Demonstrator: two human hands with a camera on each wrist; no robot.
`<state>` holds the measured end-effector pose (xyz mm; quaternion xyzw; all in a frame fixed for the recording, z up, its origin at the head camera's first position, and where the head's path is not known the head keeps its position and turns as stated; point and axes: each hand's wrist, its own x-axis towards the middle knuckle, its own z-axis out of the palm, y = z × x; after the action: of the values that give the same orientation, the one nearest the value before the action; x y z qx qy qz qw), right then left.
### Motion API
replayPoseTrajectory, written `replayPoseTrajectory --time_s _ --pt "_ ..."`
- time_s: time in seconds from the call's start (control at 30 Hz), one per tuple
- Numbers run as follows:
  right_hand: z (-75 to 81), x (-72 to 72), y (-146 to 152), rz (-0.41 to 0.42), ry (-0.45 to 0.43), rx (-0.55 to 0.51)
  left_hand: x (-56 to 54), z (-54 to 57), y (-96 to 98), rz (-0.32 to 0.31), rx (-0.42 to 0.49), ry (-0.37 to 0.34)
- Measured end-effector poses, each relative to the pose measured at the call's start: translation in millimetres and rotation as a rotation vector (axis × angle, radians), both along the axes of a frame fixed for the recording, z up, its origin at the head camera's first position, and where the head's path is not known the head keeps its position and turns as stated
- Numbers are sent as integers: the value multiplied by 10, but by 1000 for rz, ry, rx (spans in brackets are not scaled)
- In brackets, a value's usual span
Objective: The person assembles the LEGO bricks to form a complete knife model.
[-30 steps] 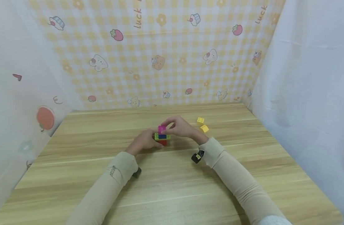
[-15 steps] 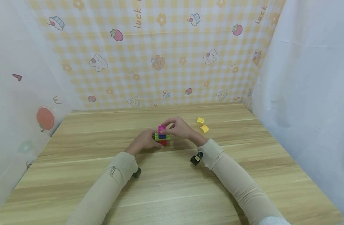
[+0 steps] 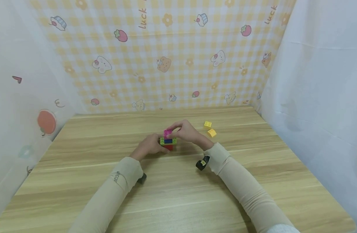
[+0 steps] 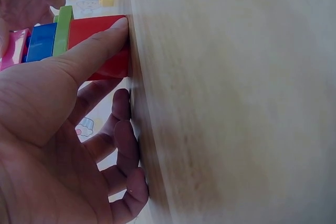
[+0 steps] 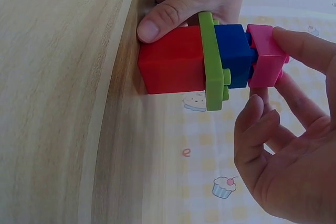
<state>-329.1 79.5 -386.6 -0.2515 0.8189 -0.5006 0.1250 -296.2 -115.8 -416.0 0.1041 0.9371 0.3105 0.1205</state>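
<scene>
A stack of toy building bricks stands on the table: a red brick (image 5: 173,61) at the bottom, a flat lime-green plate brick (image 5: 211,61) over it, then a blue brick (image 5: 233,53). My left hand (image 3: 150,144) grips the red brick, thumb on the near side. With thumb and fingers my right hand (image 3: 185,132) pinches a pink brick (image 5: 265,59) at the top. In the right wrist view a narrow gap with blue studs showing separates pink from blue, and the pink brick is slightly tilted.
Two yellow bricks (image 3: 208,124) lie on the wooden table (image 3: 178,194), right of the stack and farther back. A checked, patterned cloth (image 3: 178,77) hangs behind the table, with pale cloth at both sides. Black wrist devices (image 3: 202,162) hang under both sleeves.
My right wrist has shifted slightly left and its fingers stay on the pink brick. The left hand and the stack hold their place.
</scene>
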Motion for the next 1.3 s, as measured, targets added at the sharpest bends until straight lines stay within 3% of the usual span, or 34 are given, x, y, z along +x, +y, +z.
replayPoseTrajectory --time_s 0.63,1.0,1.3 --pt "-2 -19 0 14 3 -13 -13 -10 -20 5 -21 9" --pt "0 -28 5 -18 -38 27 -2 -10 -16 3 -21 18" --pt "96 6 -22 -59 -79 96 -12 -13 -21 -9 -9 33"
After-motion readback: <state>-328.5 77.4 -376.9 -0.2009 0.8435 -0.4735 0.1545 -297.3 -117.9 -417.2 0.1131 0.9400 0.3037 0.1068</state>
